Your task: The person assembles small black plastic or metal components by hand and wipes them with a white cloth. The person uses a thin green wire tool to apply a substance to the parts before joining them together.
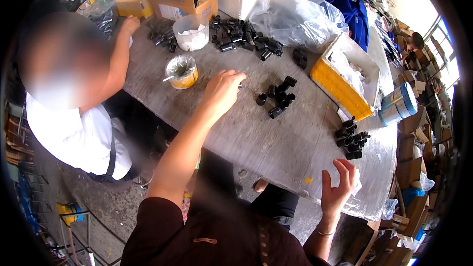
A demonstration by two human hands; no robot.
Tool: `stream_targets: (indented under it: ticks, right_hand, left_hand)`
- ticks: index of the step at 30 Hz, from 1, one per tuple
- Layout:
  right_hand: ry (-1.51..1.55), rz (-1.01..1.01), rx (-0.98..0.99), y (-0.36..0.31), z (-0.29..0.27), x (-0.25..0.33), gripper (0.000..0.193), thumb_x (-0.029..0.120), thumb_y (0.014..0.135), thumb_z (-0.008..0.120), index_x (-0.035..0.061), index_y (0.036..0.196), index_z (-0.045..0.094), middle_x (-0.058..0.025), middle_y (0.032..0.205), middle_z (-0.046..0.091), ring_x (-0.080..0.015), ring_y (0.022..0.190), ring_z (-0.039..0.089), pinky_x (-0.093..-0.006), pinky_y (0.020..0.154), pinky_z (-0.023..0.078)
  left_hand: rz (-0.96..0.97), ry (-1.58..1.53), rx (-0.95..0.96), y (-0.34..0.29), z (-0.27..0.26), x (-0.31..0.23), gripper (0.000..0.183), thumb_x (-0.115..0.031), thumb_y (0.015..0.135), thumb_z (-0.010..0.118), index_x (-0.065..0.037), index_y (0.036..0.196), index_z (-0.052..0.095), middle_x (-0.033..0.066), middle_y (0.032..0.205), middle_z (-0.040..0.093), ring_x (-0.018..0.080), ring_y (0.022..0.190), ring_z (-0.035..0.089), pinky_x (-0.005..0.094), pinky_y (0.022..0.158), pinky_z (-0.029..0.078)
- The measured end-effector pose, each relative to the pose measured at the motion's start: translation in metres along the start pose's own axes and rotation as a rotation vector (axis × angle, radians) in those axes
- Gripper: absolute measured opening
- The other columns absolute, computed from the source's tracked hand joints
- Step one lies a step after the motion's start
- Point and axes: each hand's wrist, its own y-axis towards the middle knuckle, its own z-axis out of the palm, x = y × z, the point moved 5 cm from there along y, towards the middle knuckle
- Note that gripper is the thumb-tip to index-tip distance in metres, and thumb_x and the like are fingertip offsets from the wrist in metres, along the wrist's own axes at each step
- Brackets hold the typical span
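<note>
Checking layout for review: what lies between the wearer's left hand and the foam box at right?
The head view shows loosely clustered black cylindrical parts on the tabletop between the left hand and foam box.

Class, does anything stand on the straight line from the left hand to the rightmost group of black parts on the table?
Yes: the middle group of black parts sits on the table between the left hand and the rightmost group.

I'm seeing bare tabletop [290,150] stretching along the near side between the person's left hand [224,88] and right hand [340,182]. Black cylinders [281,97] are getting in the way mid-table, another clump [352,141] is crowding the right hand's far side, and a foam box [340,88] is walling off the far right.
</note>
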Motion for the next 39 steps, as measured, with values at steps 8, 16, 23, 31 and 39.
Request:
stream_targets:
  ticks: [8,16,23,31,39]
  right_hand:
    - [0.088,0.027,0.036,0.001,0.015,-0.007,0.039,-0.005,0.066,0.072,0.0021,0.103,0.061,-0.0149,0.103,0.059,-0.0319,0.095,0.058,-0.0378,0.084,0.047]
    - [0.136,-0.022,0.048,0.006,0.021,0.000,0.040,-0.004,0.066,0.073,0.0024,0.103,0.061,-0.0153,0.101,0.059,-0.0326,0.092,0.058,-0.0385,0.080,0.047]
    - [0.159,0.012,0.061,-0.003,0.019,0.001,0.039,-0.005,0.065,0.073,0.0029,0.102,0.062,-0.0146,0.100,0.059,-0.0314,0.091,0.059,-0.0376,0.080,0.049]
    - [0.195,-0.087,0.151,0.016,0.033,0.025,0.040,-0.002,0.064,0.075,0.0034,0.101,0.061,-0.0145,0.097,0.059,-0.0324,0.087,0.059,-0.0382,0.074,0.049]
    - [0.241,-0.429,0.271,0.079,0.051,0.112,0.039,0.004,0.063,0.078,0.0030,0.099,0.061,-0.0125,0.091,0.061,-0.0316,0.079,0.060,-0.0380,0.067,0.050]
  left_hand:
    - [-0.154,-1.097,0.039,-0.033,-0.012,-0.003,0.033,0.013,0.081,0.058,-0.001,0.111,0.058,0.0061,0.108,0.061,0.0150,0.101,0.059,0.0295,0.089,0.050]
    - [-0.175,-1.476,-0.068,-0.053,-0.021,-0.020,0.035,0.010,0.085,0.057,-0.006,0.113,0.044,0.0169,0.113,0.060,0.0243,0.102,0.063,0.0340,0.084,0.054]
    - [-0.287,-1.358,-0.050,-0.082,-0.015,-0.025,0.042,0.010,0.079,0.065,-0.005,0.112,0.044,0.0093,0.103,0.058,0.0230,0.097,0.065,0.0301,0.078,0.053]
    - [-0.284,-1.384,-0.104,-0.113,-0.010,-0.015,0.040,0.011,0.077,0.068,-0.004,0.108,0.046,0.0092,0.102,0.057,0.0221,0.095,0.064,0.0320,0.084,0.052]
    - [-0.278,-1.399,-0.248,-0.134,-0.026,0.002,0.038,0.010,0.078,0.065,-0.003,0.108,0.046,0.0104,0.104,0.058,0.0229,0.093,0.064,0.0323,0.083,0.052]
